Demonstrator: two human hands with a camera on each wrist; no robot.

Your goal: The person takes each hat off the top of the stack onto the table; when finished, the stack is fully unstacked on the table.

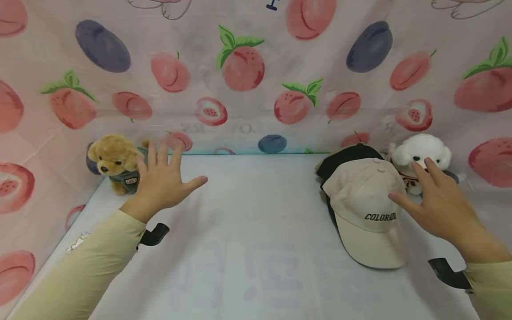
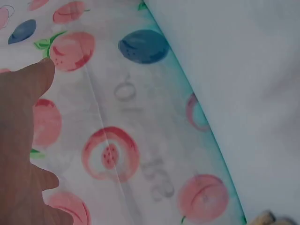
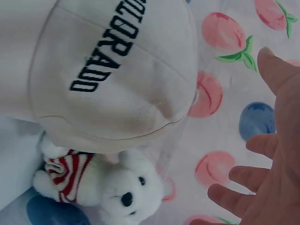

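Observation:
My left hand (image 1: 161, 182) is raised with fingers spread and holds nothing. In the head view it overlaps a brown plush dog (image 1: 116, 160) in a dark green outfit at the back left. On the right, my right hand (image 1: 444, 204) hovers with fingers apart, nothing in its grasp. It is nearest to a cream baseball cap (image 1: 366, 195) lettered COLORADO, whose brim points toward me. Under and behind that cap a black cap (image 1: 348, 158) shows in part. Behind the right fingers sits a white plush dog (image 1: 422, 151); its red-striped shirt (image 3: 70, 176) shows in the right wrist view.
A white table (image 1: 248, 222) spreads between the two hands. Behind it and along the left side hangs a pink curtain (image 1: 248, 111) printed with fruit. Black wrist mounts (image 1: 155, 234) are strapped at both sleeves.

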